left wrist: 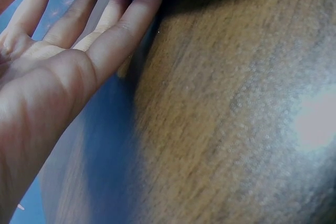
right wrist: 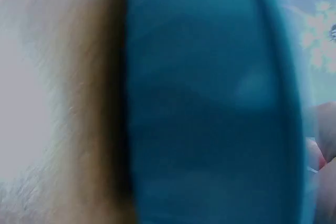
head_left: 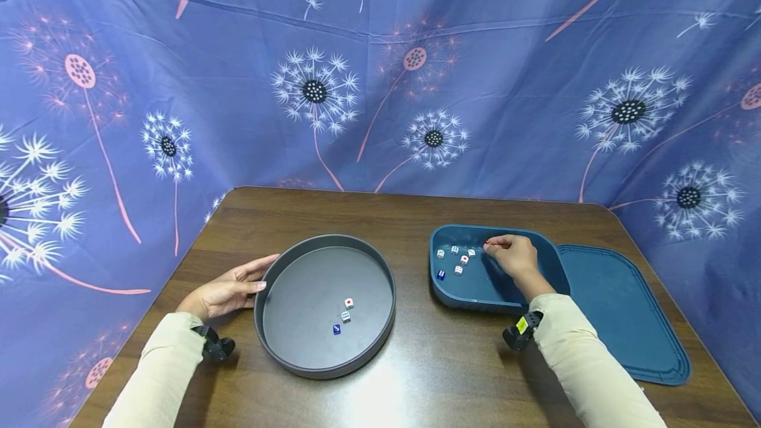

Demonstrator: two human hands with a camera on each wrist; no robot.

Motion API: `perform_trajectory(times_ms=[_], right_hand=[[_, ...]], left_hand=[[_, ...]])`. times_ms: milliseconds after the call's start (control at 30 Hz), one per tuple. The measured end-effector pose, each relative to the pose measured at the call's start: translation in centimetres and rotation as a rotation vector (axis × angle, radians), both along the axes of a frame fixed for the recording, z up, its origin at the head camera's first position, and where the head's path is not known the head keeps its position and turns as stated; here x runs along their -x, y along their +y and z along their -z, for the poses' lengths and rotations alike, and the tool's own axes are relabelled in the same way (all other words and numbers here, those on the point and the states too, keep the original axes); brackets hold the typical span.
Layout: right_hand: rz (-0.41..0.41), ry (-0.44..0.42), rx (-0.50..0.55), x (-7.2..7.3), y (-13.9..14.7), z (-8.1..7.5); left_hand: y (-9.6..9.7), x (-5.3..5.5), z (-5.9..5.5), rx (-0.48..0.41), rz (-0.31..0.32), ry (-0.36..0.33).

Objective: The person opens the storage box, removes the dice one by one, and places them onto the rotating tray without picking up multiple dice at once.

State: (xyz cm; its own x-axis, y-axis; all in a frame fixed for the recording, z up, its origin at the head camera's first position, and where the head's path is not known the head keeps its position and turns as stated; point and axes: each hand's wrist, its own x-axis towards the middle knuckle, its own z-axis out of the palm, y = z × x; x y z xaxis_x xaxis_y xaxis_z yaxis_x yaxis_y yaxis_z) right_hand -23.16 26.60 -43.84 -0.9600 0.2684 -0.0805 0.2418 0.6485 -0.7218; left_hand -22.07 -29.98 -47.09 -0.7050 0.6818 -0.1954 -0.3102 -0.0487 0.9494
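My left hand (head_left: pixel 228 290) rests against the left outer side of a round dark grey pan (head_left: pixel 327 373); its extended fingers (left wrist: pixel 126 30) meet the pan's wall in the left wrist view. Inside the pan lie a white die with a red dot (head_left: pixel 349 303), another white die (head_left: pixel 346 316) and a blue die (head_left: pixel 337 329). Over the blue rectangular container (head_left: pixel 470 301), my right hand (head_left: pixel 514 257) pinches a small red die (head_left: pixel 487 244) between thumb and fingertips. Several white dice (head_left: pixel 464 260) and one blue die (head_left: pixel 440 275) sit in the container's left part.
A flat blue lid (head_left: pixel 630 312) lies on the brown wooden table (head_left: pixel 410 349), right of the container and partly under the right forearm. Behind the table hangs a blue dandelion-print cloth (head_left: pixel 368 84). The container's wall (right wrist: pixel 210 103) fills much of the right wrist view.
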Motion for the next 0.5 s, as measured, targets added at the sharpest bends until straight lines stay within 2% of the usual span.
perform_trajectory(times_ms=[267, 500], right_hand=[[-0.097, 0.097, 0.049, -0.5, -1.4, -3.3], [-0.177, 0.186, 0.121, -0.8, -4.6, -5.7]], left_hand=[[-0.1, 0.1, 0.2, 0.006, -0.005, -0.003], [-0.1, 0.2, 0.2, -0.001, -0.003, -0.002]])
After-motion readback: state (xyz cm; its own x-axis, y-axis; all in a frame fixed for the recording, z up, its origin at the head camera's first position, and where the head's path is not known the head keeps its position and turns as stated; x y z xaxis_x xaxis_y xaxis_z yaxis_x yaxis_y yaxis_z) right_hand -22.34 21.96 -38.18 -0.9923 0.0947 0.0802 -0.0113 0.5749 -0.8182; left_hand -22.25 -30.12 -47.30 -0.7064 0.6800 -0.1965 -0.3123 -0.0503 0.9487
